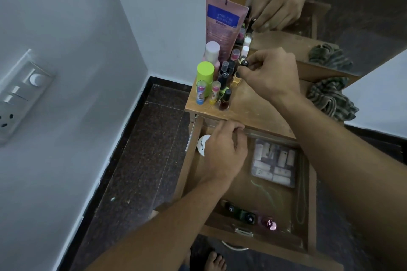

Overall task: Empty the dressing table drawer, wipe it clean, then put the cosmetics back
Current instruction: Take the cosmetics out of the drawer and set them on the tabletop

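Our right hand [271,75] pinches a black-capped bottle [244,63] over the counter [253,103], beside the standing cosmetics [205,71]. Our left hand [224,152] curls inside the open wooden drawer [312,193], beside a white jar [202,144]; whether it holds anything, we cannot tell.

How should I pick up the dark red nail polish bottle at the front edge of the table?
The dark red nail polish bottle stands upright with its black cap on top. Pinch the cap from above or the right; lip balm tubes crowd its left.
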Demonstrator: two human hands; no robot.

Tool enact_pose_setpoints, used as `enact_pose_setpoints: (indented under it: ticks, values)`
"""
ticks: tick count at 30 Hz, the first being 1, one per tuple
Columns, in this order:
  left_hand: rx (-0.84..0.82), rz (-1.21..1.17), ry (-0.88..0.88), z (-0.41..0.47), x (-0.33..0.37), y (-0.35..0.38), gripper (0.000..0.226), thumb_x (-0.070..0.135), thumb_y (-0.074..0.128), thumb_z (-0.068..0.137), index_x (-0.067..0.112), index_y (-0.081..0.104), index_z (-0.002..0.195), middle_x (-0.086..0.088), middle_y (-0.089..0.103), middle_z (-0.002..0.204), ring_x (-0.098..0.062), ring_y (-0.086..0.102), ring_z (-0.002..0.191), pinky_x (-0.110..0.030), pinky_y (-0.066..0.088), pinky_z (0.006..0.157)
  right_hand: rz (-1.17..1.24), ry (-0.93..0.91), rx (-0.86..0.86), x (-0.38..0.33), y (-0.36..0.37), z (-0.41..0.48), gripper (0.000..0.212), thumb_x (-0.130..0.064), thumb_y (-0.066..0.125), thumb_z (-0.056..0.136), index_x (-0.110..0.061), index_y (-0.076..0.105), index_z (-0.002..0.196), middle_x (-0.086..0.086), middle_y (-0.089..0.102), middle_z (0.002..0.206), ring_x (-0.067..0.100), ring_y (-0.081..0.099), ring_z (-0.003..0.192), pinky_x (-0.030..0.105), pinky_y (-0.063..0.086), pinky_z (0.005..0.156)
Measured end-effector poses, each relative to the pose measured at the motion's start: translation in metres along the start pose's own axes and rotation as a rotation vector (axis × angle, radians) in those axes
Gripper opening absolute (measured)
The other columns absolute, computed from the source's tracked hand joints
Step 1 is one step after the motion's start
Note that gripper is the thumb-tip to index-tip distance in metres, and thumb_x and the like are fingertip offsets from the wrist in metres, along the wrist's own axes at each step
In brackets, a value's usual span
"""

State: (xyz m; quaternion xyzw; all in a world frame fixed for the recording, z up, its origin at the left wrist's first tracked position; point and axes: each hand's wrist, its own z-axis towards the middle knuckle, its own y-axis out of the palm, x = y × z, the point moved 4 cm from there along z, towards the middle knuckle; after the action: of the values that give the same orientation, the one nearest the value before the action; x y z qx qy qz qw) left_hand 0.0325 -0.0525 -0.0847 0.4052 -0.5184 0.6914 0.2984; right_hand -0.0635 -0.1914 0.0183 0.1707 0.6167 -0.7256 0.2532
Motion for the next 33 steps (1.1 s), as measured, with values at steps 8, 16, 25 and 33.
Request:
enact_pose_setpoints:
  ticks: [8,16,25,33]
  values:
    - [-0.002,-0.003,0.024,0.002,-0.002,0.000,0.011,0.014,0.061,0.095,0.014,0.071,0.100,0.008,0.065,0.093,0.001,0.048,0.060,-0.006,0.036,0.062,0.023,0.029,0.015,0.004,0.007,-0.002,0.013,-0.036,0.079,0.083,-0.023,0.076,0.083,-0.015,0.065,0.069,0.001,0.062,0.065,0.014,0.046,0.059]
    - [-0.021,-0.008,0.040,0.002,-0.003,0.001,0.012,0.015,0.059,0.096,0.014,0.071,0.101,0.007,0.065,0.096,-0.005,0.052,0.067,-0.007,0.037,0.063,0.030,0.032,0.049,0.008,-0.001,-0.013,0.019,-0.037,0.081,0.083,-0.022,0.078,0.095,-0.013,0.068,0.079,0.001,0.064,0.073,0.013,0.049,0.066]
    - [-0.111,0.051,-0.031,-0.026,-0.019,-0.013,0.013,0.019,0.058,0.096,0.021,0.070,0.101,0.011,0.065,0.099,0.000,0.053,0.070,-0.015,0.042,0.067,0.075,-0.074,-0.032,0.024,-0.020,-0.107,0.016,-0.033,0.076,0.087,-0.025,0.079,0.100,-0.015,0.070,0.082,-0.007,0.057,0.065,0.017,0.047,0.066]
    - [-0.281,0.198,-0.236,-0.051,-0.045,-0.028,0.016,0.020,0.059,0.093,0.021,0.070,0.105,0.003,0.071,0.103,-0.019,0.066,0.091,-0.035,0.052,0.079,-0.197,-0.136,-0.762,0.043,0.025,-0.201,0.031,-0.048,0.062,0.075,-0.037,0.076,0.100,-0.017,0.070,0.093,0.012,0.066,0.090,0.036,0.056,0.082]
